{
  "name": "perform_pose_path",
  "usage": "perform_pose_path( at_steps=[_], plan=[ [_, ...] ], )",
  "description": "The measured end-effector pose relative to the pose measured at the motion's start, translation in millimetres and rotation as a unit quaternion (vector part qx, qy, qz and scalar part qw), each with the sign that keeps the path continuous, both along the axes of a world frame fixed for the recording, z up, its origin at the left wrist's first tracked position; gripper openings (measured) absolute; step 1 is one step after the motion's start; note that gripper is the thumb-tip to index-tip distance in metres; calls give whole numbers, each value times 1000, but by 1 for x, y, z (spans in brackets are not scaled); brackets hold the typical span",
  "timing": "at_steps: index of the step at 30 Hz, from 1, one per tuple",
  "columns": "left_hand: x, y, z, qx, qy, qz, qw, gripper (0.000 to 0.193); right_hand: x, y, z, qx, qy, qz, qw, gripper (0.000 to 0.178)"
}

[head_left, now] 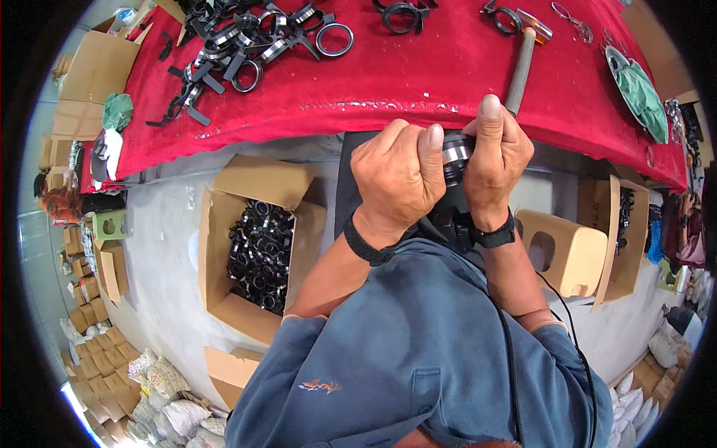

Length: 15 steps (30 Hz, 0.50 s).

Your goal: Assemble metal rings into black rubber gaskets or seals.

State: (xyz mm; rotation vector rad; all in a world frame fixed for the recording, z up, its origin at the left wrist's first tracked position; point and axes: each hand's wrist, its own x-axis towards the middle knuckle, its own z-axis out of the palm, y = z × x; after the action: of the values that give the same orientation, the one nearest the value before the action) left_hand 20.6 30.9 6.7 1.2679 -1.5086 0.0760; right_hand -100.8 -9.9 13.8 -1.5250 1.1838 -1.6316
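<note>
My left hand (397,172) and my right hand (498,166) are both closed, thumbs up, around a black-and-silver ring part (456,154) just off the table's near edge. Its bright metal band shows between the hands; the rest is covered by fingers. Beyond my right hand lies a hammer (520,71), its handle end close to my knuckles and its head pointing away. Similar ring parts (246,45) with black tabs are piled at the table's far left. Two more groups, a black ring part (401,16) and a ring (504,20), lie at the far edge.
Red cloth (358,89) covers the table. Left of my legs stands an open cardboard box (243,317) with many ring parts. To the right are a beige plastic stool (571,254) and another cardboard box (629,254). A green cloth (641,93) sits on the table's right.
</note>
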Motion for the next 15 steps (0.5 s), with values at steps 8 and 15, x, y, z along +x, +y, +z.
perform_pose_path(
  at_steps=[8, 15],
  plan=[
    [-4, -17, -13, -16, 6, 14, 1000, 32, 2, -14, -15, 27, -14, -14, 999, 59],
    [-7, -22, -21, 81, 14, -39, 996, 26, -18, -35, -57, 137, -30, -23, 990, 64]
  ],
)
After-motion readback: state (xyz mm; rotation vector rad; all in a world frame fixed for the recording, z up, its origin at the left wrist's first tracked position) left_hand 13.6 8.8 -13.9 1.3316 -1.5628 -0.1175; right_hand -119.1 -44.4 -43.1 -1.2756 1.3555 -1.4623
